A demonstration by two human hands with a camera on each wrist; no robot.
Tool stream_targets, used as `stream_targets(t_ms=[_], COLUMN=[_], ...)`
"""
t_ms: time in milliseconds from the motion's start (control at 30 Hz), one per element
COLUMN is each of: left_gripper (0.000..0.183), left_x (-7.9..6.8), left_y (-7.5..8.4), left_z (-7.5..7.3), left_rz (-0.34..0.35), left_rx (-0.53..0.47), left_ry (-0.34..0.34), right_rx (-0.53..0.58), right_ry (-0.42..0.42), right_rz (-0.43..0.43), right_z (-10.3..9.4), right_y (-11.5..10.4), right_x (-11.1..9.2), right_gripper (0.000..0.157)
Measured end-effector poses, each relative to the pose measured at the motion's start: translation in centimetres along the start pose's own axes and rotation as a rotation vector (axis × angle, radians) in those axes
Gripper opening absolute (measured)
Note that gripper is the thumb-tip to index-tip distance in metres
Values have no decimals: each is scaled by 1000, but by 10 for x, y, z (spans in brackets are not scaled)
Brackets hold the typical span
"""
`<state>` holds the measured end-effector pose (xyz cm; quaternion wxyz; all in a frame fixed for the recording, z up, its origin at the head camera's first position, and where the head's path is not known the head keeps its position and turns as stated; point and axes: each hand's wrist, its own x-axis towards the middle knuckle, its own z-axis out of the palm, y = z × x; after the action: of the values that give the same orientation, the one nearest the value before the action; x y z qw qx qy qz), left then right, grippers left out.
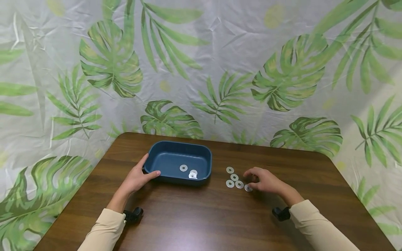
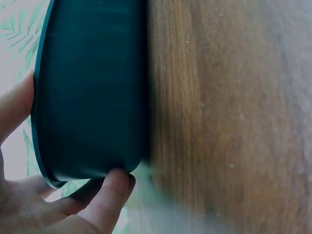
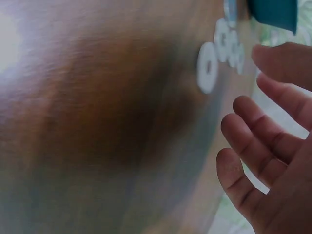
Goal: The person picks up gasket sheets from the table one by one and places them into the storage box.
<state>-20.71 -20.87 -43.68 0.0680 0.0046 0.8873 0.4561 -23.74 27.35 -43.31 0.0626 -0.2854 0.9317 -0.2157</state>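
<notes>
A dark blue rectangular tray (image 1: pixel 180 148) stands on the table, its wall (image 2: pixel 92 87) filling much of the left wrist view. My left hand (image 1: pixel 137 179) holds its left end, thumb at the front rim and fingers along the end wall. Inside the tray lie pale flat washers, one (image 1: pixel 180 168) by itself and others overlapping near the front right. To the tray's right, several more washers (image 1: pixel 230 183) lie loosely grouped on the wood. Just over the nearest washer (image 3: pixel 207 67) is my right hand (image 1: pixel 265 180), fingers loosely bent and apart, with nothing between thumb and fingers.
The brown wooden table (image 1: pixel 201 216) has rounded far corners. Behind it hangs a pale cloth (image 1: pixel 220 52) printed with green leaves. A black wrist device (image 1: pixel 133 214) sits on the left wrist, and another (image 1: pixel 280 213) on the right.
</notes>
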Motion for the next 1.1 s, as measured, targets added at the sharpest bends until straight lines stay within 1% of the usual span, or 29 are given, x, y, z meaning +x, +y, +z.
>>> stream_targets(t_ms=[200, 433, 700, 800, 867, 1000, 1100], left_gripper=[99, 100, 101, 101, 100, 101, 100], left_x=[0, 2, 0, 0, 0, 0, -1], left_y=[0, -1, -1, -1, -1, 0, 0], left_z=[-1, -2, -1, -1, -1, -1, -2], left_rz=[-8, -2, -7, -8, -6, -6, -10], left_rx=[-11, -10, 7, 4, 9, 13, 5], left_ry=[-3, -13, -18, -19, -22, -26, -21], right_rx=[-34, -95, -135, -158, -172, -235, -280], right_ry=[-16, 10, 51, 55, 53, 56, 66], right_rz=[7, -31, -42, -30, -5, 51, 61], right_z=[9, 15, 19, 20, 20, 21, 20], right_y=[1, 0, 0, -1, -1, -1, -3], right_x=[-2, -3, -3, -2, -2, -3, -3], right_gripper=[34, 26, 17, 16, 17, 18, 16])
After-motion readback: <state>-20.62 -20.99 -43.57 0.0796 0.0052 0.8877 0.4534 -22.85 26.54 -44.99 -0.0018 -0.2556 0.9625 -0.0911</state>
